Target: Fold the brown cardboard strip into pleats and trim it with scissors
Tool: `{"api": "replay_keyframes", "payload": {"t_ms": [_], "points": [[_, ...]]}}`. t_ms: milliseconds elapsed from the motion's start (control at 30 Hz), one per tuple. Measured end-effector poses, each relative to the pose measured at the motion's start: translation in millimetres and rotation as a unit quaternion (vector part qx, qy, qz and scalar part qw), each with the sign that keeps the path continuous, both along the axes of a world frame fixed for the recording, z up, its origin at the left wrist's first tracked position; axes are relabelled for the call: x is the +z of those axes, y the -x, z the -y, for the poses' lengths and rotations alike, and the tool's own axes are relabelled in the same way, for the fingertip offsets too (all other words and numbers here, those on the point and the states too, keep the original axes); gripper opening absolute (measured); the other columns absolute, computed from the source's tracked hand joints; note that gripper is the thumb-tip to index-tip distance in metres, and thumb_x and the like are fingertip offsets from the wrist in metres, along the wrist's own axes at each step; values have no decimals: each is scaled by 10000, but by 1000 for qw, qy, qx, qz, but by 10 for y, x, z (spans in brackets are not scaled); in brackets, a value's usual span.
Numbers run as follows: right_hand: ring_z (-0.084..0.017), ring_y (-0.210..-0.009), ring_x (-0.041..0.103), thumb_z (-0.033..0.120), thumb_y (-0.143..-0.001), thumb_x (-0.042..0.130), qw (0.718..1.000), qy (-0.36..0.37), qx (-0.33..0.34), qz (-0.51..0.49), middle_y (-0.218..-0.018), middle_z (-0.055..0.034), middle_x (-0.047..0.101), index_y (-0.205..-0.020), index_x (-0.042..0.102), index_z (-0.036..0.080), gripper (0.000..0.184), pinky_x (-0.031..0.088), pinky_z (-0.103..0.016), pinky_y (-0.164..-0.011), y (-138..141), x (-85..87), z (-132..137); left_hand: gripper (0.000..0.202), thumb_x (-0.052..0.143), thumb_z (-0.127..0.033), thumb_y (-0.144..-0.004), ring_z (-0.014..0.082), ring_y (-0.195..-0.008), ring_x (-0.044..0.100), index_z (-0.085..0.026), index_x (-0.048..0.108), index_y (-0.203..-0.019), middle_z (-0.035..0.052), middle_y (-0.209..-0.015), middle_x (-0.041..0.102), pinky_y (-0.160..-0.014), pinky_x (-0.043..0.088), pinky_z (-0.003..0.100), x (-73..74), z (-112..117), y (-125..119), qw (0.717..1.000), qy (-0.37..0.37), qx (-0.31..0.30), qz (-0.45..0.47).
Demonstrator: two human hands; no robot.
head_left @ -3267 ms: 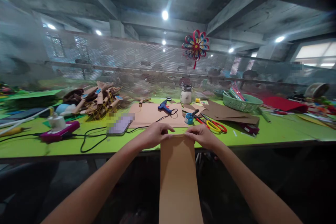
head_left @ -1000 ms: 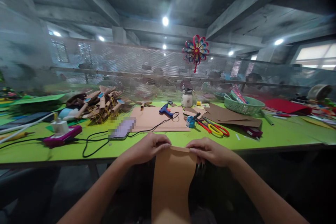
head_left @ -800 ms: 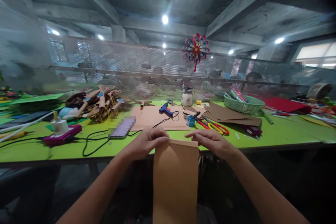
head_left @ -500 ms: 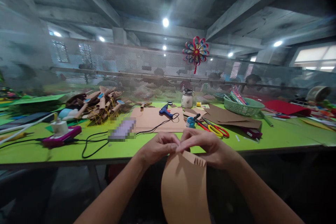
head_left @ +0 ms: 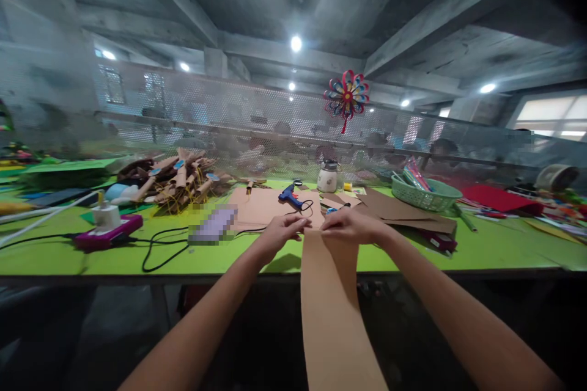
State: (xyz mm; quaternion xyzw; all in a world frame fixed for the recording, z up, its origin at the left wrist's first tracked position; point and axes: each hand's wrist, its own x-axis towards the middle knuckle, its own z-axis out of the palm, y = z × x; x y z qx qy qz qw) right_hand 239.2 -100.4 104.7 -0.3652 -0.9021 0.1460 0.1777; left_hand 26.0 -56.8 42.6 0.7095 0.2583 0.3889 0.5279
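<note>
A long strip of brown card (head_left: 332, 311) hangs from the table's edge towards me, curving down out of the picture. My right hand (head_left: 351, 226) is closed on its upper end, fingers bent over the top edge. At the strip's upper left corner, my left hand (head_left: 282, 235) has its thumb and fingertips drawn together; the exact contact there is hard to see. Just beyond the hands, flat brown card sheets (head_left: 254, 208) lie on the green table, with a blue glue gun (head_left: 290, 195) on top of them. Scissors and a small blue jar are mostly covered by my right hand.
A pile of rolled brown card pieces (head_left: 183, 180) lies at left, near a purple power strip (head_left: 110, 235) and a blurred-out flat object (head_left: 214, 225). Behind stands a white jar (head_left: 327, 177). At right are a green basket (head_left: 426, 192) and dark brown sheets (head_left: 398, 214).
Both hands have moved forward and up, over the table edge, carrying the strip's upper end. The notched folded edge that showed by my right hand is out of sight.
</note>
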Motion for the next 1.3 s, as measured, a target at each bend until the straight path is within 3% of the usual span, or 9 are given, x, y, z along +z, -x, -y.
{"api": "replay_keyframes", "payload": {"t_ms": [67, 167, 333, 467, 567, 833, 967, 1167, 1300], "points": [[-132, -670, 545, 347, -852, 538, 999, 34, -7, 25, -722, -47, 654, -855, 715, 82, 319, 416, -219, -630, 53, -241, -304, 438, 536, -480, -832, 216, -934, 586, -93, 676, -981, 122, -1018, 672, -779, 452, 294, -84, -157, 42, 997, -57, 12, -56], [-121, -620, 513, 323, -816, 555, 996, 76, -40, -14, -667, -26, 629, -858, 720, 53, 320, 388, -207, -577, 184, -580, -612, 371, 538, -411, -829, 218, -913, 598, -117, 703, -984, 96, -996, 699, -800, 438, 285, -170, -295, 83, 974, -166, 14, -153], [-125, -643, 517, 354, -786, 591, 988, 131, -35, -74, -699, -22, 644, -863, 727, 62, 331, 399, -214, -611, 289, -887, -681, 334, 528, -327, -794, 191, -769, 601, -127, 726, -974, 61, -867, 726, -633, 407, 230, -276, -343, 156, 940, -208, 6, -269], [-132, -658, 535, 331, -794, 588, 986, 124, -64, -88, -732, -42, 665, -877, 732, 68, 311, 400, -219, -610, 239, -972, -583, 297, 539, -302, -740, 164, -658, 568, -92, 734, -818, 52, -706, 692, -563, 372, 226, -330, -333, 187, 936, -192, 36, -294], [-144, -718, 559, 328, -786, 612, 986, 97, -76, -114, -797, -59, 673, -894, 733, 79, 298, 412, -222, -645, 152, -1006, -530, 284, 536, -300, -719, 164, -663, 564, -96, 719, -789, 46, -698, 674, -589, 387, 232, -334, -324, 191, 940, -187, 60, -280], [-131, -669, 536, 251, -749, 657, 982, 18, -119, -143, -672, -20, 594, -753, 751, 142, 144, 405, -222, -619, 93, -1170, -540, 237, 513, -292, -704, 160, -673, 565, -141, 691, -749, 14, -668, 643, -636, 418, 238, -444, -338, 197, 940, -185, 88, -272], [-135, -666, 545, 233, -739, 666, 981, 16, -109, -157, -672, -18, 590, -760, 744, 131, 130, 413, -230, -624, 158, -1230, -626, 212, 537, -267, -711, 179, -786, 576, -150, 710, -748, 41, -791, 653, -679, 421, 239, -514, -437, 232, 916, -237, 110, -304], [-135, -672, 552, 206, -737, 671, 982, 22, -100, -159, -694, -28, 617, -768, 730, 118, 110, 419, -234, -634, 162, -1248, -671, 194, 594, -285, -751, 162, -723, 545, -160, 731, -808, 33, -740, 619, -628, 379, 232, -466, -522, 167, 885, -285, 60, -363], [-128, -673, 550, 196, -750, 666, 983, 19, -106, -149, -712, -29, 632, -778, 719, 119, 97, 416, -225, -633, 168, -1233, -639, 150, 621, -269, -770, 155, -726, 529, -160, 723, -791, 26, -728, 593, -635, 368, 231, -463, -495, 108, 873, -317, 68, -365]]}}
